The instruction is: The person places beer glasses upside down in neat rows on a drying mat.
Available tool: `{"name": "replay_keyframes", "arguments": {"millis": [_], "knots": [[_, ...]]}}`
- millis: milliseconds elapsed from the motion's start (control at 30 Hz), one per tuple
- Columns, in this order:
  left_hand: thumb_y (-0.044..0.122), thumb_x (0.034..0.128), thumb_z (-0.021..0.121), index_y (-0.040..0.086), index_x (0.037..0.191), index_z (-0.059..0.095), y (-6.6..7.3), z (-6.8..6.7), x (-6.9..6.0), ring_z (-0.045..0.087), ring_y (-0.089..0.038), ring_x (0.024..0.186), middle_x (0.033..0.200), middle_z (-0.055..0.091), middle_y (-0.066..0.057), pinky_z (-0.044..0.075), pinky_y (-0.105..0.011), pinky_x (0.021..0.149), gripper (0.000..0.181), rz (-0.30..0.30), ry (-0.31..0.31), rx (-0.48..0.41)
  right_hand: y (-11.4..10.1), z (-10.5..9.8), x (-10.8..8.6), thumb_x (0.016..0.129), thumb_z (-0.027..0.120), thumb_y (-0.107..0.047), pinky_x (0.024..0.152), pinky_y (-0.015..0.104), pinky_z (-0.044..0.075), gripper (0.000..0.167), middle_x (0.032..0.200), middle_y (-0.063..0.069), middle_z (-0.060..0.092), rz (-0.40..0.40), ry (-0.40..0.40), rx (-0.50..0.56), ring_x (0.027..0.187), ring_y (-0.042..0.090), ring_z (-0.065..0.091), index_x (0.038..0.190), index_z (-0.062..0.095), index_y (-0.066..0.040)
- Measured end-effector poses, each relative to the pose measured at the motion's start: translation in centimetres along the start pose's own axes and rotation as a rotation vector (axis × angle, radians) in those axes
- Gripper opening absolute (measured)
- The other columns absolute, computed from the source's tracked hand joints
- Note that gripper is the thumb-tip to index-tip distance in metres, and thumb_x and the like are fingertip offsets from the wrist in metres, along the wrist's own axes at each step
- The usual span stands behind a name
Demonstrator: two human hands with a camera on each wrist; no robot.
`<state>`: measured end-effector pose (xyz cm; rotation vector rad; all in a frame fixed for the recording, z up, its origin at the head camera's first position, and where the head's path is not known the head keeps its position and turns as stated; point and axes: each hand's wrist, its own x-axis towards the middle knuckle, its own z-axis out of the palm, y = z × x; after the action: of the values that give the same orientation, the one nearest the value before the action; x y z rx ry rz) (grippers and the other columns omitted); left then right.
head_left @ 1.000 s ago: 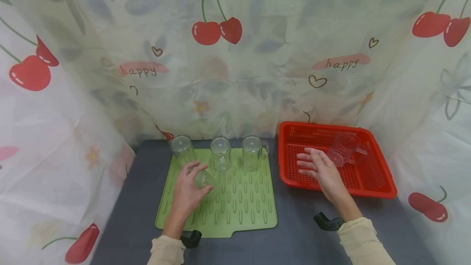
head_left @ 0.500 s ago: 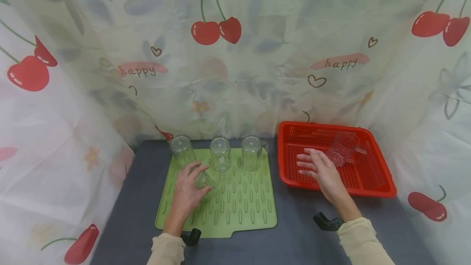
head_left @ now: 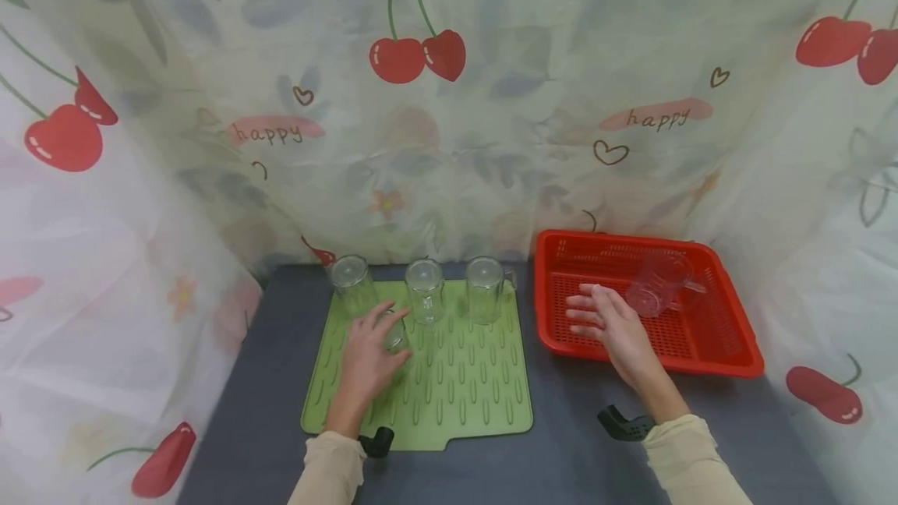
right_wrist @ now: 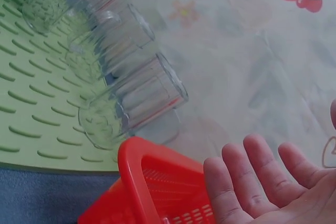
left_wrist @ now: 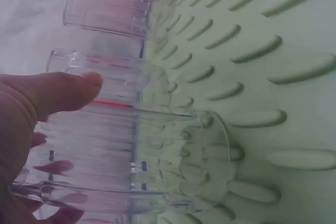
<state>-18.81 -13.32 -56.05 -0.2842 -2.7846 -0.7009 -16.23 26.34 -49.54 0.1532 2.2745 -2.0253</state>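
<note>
My left hand (head_left: 372, 353) holds a clear glass mug (head_left: 396, 336) over the front left part of a green drying mat (head_left: 463, 388). In the left wrist view its thumb lies along the near side of the mug (left_wrist: 178, 156), and fingertips show through the glass. The mug's rim faces down at the mat. Three more clear mugs stand upside down along the back: a left one (head_left: 354, 287), a middle one (head_left: 425, 291) and a right one (head_left: 486, 291). My right hand (head_left: 617, 330) hovers over a red basket (head_left: 648, 369), fingers extended, holding nothing.
Another clear mug (head_left: 659, 287) lies tilted in the basket, right of my right hand. Mat and basket rest on a dark grey table (head_left: 561, 450). A cherry-printed curtain (head_left: 463, 162) closes off the back and both sides.
The mug in my left hand has turned from slanted to more upright, rim down. The left hand shifts slightly with it. My right hand stays in place.
</note>
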Motion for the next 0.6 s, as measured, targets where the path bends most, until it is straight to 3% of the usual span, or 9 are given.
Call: {"name": "replay_keyframes", "arguments": {"millis": [167,333,533,600], "knots": [[0.021,0.0724,0.093,0.033,0.141,0.06,0.3,-0.1,0.2,0.049,-0.041,0.135,0.158,0.045,-0.002,0.052,-0.059,0.099,0.077,-0.051,-0.012,-0.034,0.1,0.2,0.1,0.105,0.042,-0.057,0.096,0.028,0.059,0.067,0.142,0.018,0.056,-0.004,-0.017,0.017,0.116,0.018,0.067,0.151,0.039,-0.009],[0.022,0.0729,0.093,0.03,0.143,0.059,0.1,-0.4,-0.1,0.045,-0.04,0.141,0.16,0.042,-0.005,0.05,-0.061,0.103,0.079,-0.057,0.017,-0.102,0.1,0.2,0.2,0.105,0.042,-0.057,0.095,0.027,0.059,0.067,0.143,0.022,0.055,-0.007,0.001,-0.012,0.114,0.016,0.067,0.151,0.039,-0.009],[0.028,0.0752,0.092,0.028,0.147,0.054,-0.1,-0.8,-0.5,0.041,-0.04,0.145,0.162,0.038,-0.006,0.05,-0.062,0.102,0.081,-0.083,0.015,-0.122,-0.8,-0.5,0.3,0.103,0.042,-0.062,0.095,0.029,0.06,0.069,0.141,0.018,0.059,-0.033,0.061,-0.207,0.119,0.024,0.066,0.15,0.041,-0.012],[0.03,0.0762,0.091,0.028,0.148,0.052,-0.1,-1.0,-0.5,0.04,-0.041,0.146,0.162,0.038,-0.007,0.049,-0.062,0.104,0.082,-0.095,0.01,-0.129,-1.1,-0.8,0.3,0.102,0.042,-0.063,0.098,0.036,0.059,0.07,0.141,0.017,0.059,-0.05,0.082,-0.289,0.123,0.03,0.064,0.15,0.041,-0.013]]}}
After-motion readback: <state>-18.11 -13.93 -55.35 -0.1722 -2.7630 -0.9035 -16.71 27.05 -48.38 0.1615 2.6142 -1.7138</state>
